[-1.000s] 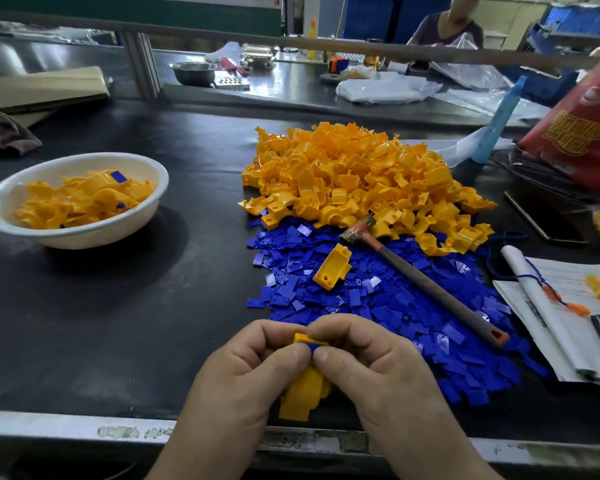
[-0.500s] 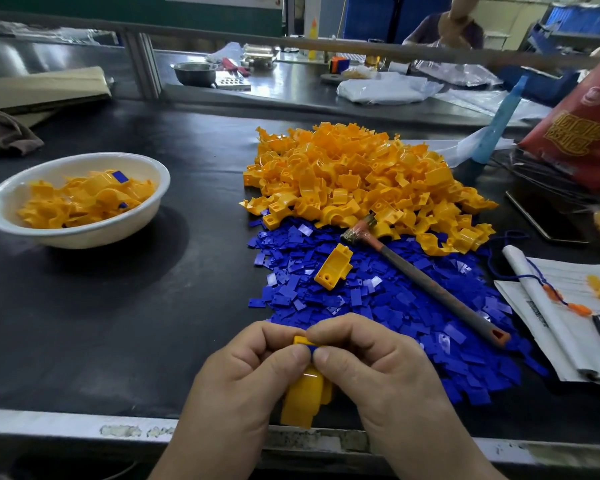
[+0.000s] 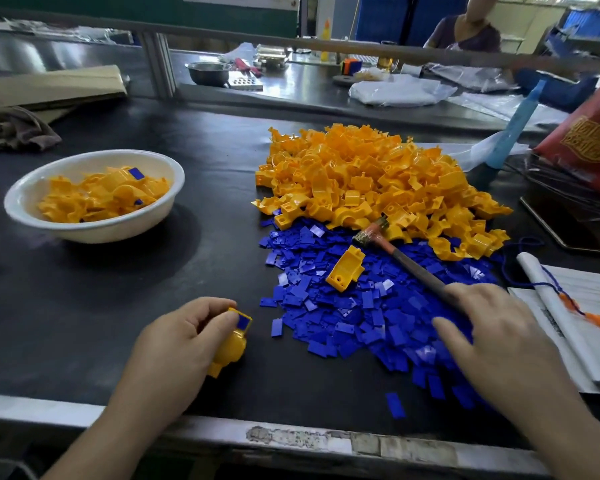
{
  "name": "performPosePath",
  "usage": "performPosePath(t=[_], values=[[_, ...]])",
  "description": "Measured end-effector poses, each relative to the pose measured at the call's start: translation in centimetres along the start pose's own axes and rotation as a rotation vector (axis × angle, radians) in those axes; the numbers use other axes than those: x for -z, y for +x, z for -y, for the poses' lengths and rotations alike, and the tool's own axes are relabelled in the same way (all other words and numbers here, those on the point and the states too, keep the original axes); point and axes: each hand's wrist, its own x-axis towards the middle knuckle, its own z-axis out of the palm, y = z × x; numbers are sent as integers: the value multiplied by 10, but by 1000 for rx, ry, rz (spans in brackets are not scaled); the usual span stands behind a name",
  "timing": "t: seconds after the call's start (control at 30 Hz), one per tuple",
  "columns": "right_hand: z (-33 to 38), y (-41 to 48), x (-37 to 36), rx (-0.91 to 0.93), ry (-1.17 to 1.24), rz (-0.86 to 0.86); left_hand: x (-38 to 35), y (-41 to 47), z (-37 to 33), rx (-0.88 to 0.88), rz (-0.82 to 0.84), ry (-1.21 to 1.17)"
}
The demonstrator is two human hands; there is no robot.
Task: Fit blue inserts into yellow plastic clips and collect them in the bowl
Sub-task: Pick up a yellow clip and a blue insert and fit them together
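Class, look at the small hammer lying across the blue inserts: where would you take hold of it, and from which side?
Probably the handle's near end, from above on the right: the hammer lies flat, head against the yellow clip pile, handle slanting toward the right hand, which is over that end.

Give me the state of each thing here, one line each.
left hand, gripping held clip
held clip, blue insert seated at its end
right hand, open, over the hammer's handle
hammer, lying across the blue inserts
bowl, partly filled with clips
loose clip, lying on the blue inserts
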Motion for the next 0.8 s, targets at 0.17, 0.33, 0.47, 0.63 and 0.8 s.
performPosePath(t=[0.17,0.33,0.47,0.63,0.8], values=[[-19,25,-13,20,-295,103,2,7,6,-116,-120,387],[-28,43,-15,-9,-328,198,4,-6,8,-98,-144,606],[-30,47,-13,29,-288,224,2,-6,6,-132,-157,657],[-29,40,-2,15,-69,150,0,-1,8,-170,-156,703],[-2,12,9,-222,527,252,-1,4,9,-192,-159,721]])
